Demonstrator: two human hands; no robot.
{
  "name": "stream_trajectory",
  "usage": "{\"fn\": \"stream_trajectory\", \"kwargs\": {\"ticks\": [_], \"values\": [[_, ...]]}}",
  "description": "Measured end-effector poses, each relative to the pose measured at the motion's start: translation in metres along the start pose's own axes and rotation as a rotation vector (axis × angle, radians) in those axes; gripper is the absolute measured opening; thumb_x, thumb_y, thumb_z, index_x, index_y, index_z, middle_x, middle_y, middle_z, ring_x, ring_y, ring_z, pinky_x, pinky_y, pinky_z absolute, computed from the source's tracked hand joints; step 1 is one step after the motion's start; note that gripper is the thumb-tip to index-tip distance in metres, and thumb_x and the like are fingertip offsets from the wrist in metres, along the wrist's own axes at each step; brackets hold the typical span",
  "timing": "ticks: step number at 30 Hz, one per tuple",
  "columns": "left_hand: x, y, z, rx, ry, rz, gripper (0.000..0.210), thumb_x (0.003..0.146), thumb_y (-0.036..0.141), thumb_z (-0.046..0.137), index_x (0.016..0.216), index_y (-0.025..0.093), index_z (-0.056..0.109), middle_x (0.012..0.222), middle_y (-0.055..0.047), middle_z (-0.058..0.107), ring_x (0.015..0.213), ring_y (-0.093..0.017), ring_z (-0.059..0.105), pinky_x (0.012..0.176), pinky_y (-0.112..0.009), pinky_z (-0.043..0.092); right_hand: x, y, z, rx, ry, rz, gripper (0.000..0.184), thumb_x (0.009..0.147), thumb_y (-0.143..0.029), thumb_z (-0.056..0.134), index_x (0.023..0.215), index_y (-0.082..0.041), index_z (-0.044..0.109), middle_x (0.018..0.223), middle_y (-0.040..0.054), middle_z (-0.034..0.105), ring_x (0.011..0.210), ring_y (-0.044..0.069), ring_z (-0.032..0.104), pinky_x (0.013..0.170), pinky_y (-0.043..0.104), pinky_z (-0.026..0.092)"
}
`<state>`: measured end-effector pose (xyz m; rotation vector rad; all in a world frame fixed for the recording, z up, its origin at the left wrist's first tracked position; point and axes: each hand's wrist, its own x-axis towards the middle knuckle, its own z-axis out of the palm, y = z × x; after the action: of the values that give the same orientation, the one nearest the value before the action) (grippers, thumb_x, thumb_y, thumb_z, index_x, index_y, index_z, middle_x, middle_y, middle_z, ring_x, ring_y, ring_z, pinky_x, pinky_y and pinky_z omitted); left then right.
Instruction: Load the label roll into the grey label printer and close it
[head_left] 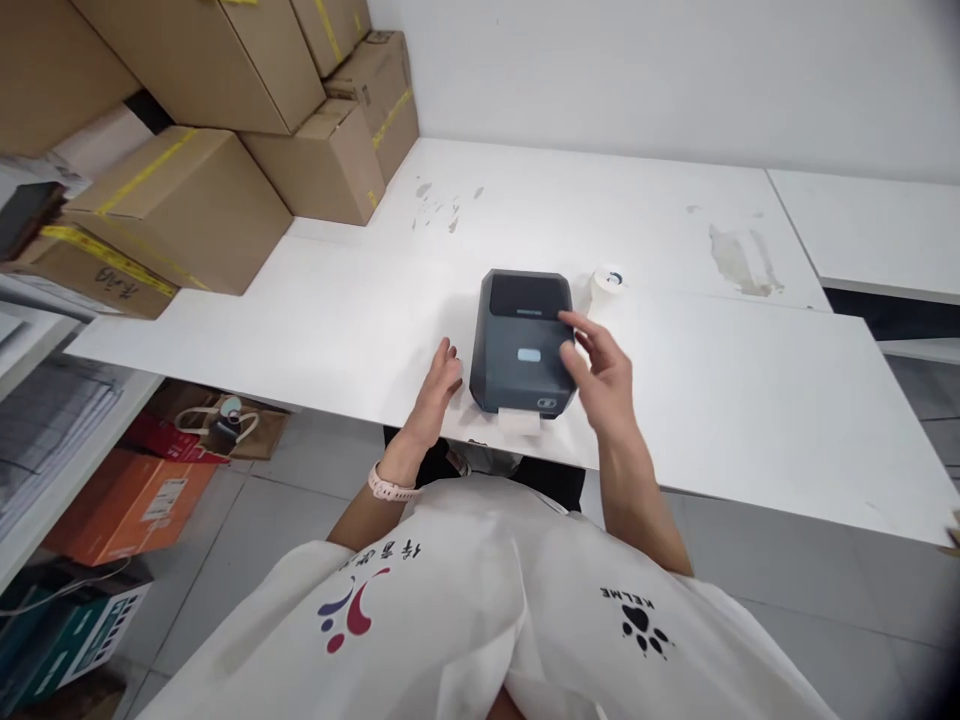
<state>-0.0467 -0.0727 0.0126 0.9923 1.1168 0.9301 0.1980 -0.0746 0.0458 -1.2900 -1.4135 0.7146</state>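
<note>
A dark grey label printer (517,375) stands near the front edge of the white table, its lid down. White label paper (519,422) sticks out of its front slot. My left hand (436,392) is just left of the printer, fingers stretched out and apart from it, holding nothing. On the other side, my right hand (604,372) is at the printer's right edge, thumb and forefinger spread over its upper side; whether they touch it I cannot tell. Behind that hand, a white paper roll (606,285) stands on the table.
Cardboard boxes (180,200) with yellow tape are stacked at the back left of the table (750,400). A white wall (637,80) rises behind. Below on the left are an orange box (135,500), a paper bag (259,425) and a teal box (67,640).
</note>
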Motion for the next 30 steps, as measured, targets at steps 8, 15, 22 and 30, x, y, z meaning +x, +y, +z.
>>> {"fn": "stream_trajectory", "kwargs": {"ticks": [8, 15, 22, 30], "values": [[-0.001, 0.014, 0.039, 0.021, -0.048, -0.022, 0.093, 0.088, 0.058, 0.073, 0.166, 0.03, 0.03, 0.172, -0.009, 0.042, 0.158, -0.036, 0.041, 0.128, -0.051, 0.04, -0.05, 0.019, 0.021, 0.162, 0.143, 0.3, 0.075, 0.094, -0.058, 0.069, 0.16, -0.036, 0.04, 0.169, 0.0098, 0.043, 0.157, 0.03, 0.043, 0.126, 0.057, 0.04], [-0.001, 0.003, 0.04, 0.042, -0.009, 0.044, 0.085, 0.088, 0.058, 0.073, 0.16, 0.028, 0.04, 0.162, -0.011, 0.054, 0.149, -0.037, 0.051, 0.122, -0.053, 0.046, -0.054, 0.041, 0.017, 0.197, -0.047, 0.44, 0.079, 0.098, -0.071, 0.054, 0.166, -0.037, 0.031, 0.172, 0.0041, 0.041, 0.16, 0.029, 0.038, 0.126, 0.053, 0.043], [0.008, -0.005, 0.037, 0.109, 0.04, 0.118, 0.084, 0.085, 0.06, 0.074, 0.155, 0.025, 0.046, 0.158, -0.012, 0.057, 0.144, -0.035, 0.055, 0.117, -0.048, 0.049, -0.047, 0.042, 0.024, 0.289, 0.011, 0.441, 0.093, 0.088, -0.072, 0.063, 0.165, -0.03, 0.032, 0.172, 0.0097, 0.039, 0.158, 0.033, 0.039, 0.125, 0.057, 0.043], [-0.043, -0.022, 0.027, 0.282, 0.306, 0.03, 0.04, 0.086, 0.062, 0.07, 0.094, 0.023, 0.072, 0.09, -0.003, 0.073, 0.08, -0.018, 0.065, 0.078, -0.034, 0.054, -0.046, 0.038, 0.023, 0.335, 0.006, 0.477, 0.087, 0.087, -0.069, 0.065, 0.159, -0.027, 0.041, 0.171, 0.0097, 0.041, 0.158, 0.031, 0.039, 0.129, 0.053, 0.037]]}}
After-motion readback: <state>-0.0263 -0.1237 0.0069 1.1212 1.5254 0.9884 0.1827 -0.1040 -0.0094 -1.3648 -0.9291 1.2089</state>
